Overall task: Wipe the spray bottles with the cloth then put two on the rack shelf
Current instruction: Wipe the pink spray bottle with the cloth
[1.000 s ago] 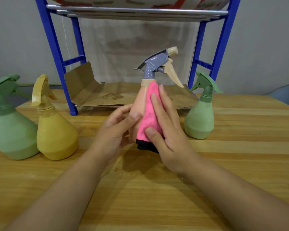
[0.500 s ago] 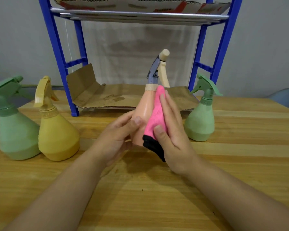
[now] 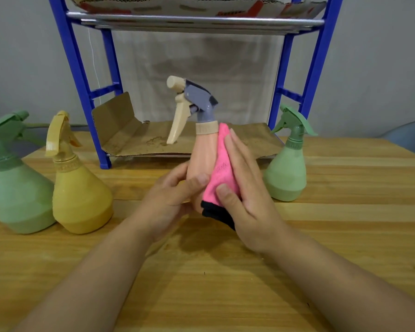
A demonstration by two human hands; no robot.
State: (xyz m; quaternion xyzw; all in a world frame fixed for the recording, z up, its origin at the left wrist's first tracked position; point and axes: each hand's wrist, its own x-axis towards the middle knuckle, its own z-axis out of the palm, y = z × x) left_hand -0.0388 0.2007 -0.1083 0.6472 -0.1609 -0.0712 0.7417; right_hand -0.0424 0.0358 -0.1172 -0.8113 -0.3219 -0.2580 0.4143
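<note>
A peach spray bottle with a grey and cream trigger head stands at the table's middle, nozzle pointing left. My left hand grips its lower body, thumb across the front. My right hand presses a pink cloth with a black edge flat against the bottle's right side. A yellow spray bottle and a green spray bottle stand at the left; another green spray bottle stands right of my hands. The blue rack stands behind, its lower shelf lined with cardboard.
The wooden table stretches toward me. The rack's upper shelf carries cardboard with red print. A grey wall is behind, and a pale blue chair edge shows at the far right.
The peach bottle has turned in my hands: its nozzle swung from pointing right, through facing away, to pointing left. My right hand and the cloth stayed against its side.
</note>
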